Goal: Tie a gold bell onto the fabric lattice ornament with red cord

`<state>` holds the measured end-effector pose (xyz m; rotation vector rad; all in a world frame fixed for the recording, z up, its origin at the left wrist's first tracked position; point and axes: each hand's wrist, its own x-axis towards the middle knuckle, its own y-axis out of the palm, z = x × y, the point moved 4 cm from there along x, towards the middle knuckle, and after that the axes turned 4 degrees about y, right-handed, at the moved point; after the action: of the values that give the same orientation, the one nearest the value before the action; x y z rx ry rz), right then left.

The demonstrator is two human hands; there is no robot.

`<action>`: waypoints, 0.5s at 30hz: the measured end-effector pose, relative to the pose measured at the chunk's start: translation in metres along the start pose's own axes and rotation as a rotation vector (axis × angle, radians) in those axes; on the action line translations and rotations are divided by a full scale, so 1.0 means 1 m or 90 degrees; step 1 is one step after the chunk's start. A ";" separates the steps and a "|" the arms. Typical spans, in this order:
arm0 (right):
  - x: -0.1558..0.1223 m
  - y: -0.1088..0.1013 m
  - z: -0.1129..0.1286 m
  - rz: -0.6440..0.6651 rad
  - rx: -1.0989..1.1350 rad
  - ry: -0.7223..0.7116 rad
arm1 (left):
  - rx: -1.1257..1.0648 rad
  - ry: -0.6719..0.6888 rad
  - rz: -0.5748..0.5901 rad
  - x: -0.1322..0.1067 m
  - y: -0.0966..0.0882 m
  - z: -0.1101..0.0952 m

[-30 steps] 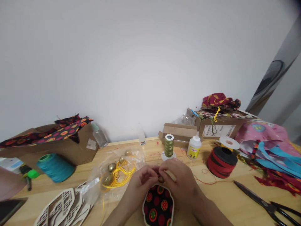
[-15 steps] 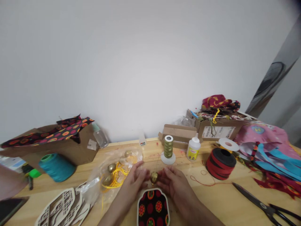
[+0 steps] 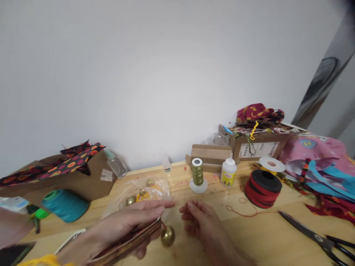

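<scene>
The left hand [image 3: 130, 220] has its fingers closed about a thin rimmed piece [image 3: 133, 242], tipped nearly edge-on above the bench [image 3: 174, 255]. A brass-coloured bell [image 3: 168, 236] hangs from its end by a short red cord. The right hand [image 3: 198, 223] is half curled beside the bell — whether it pinches anything, I cannot tell. The piece looks light and stiff, the bell smooth and likely heavier; best gripped by the rim — not the cord.

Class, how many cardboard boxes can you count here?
3: a left box with patterned cloth, a small box behind the green spool, and a right box beneath maroon cloth. Others could be hidden.
</scene>
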<state>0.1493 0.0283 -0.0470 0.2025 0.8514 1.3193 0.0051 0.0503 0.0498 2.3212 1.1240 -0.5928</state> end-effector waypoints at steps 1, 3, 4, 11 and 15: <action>-0.001 0.001 -0.001 0.003 -0.011 0.001 | 0.026 0.001 -0.012 -0.005 -0.002 -0.006; -0.003 0.005 0.000 0.018 -0.035 -0.001 | 0.048 0.013 -0.028 -0.012 -0.004 -0.016; -0.005 0.008 0.002 0.030 -0.046 -0.005 | 0.046 0.015 -0.024 -0.014 -0.003 -0.019; -0.010 0.020 -0.004 0.156 -0.147 -0.012 | 0.040 0.016 -0.007 -0.011 -0.002 -0.014; -0.014 0.019 -0.019 0.192 -0.183 0.070 | 0.007 0.063 0.023 -0.009 0.002 -0.013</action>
<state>0.1228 0.0147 -0.0431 0.0310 0.7313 1.7312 0.0037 0.0511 0.0654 2.3974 1.1230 -0.4771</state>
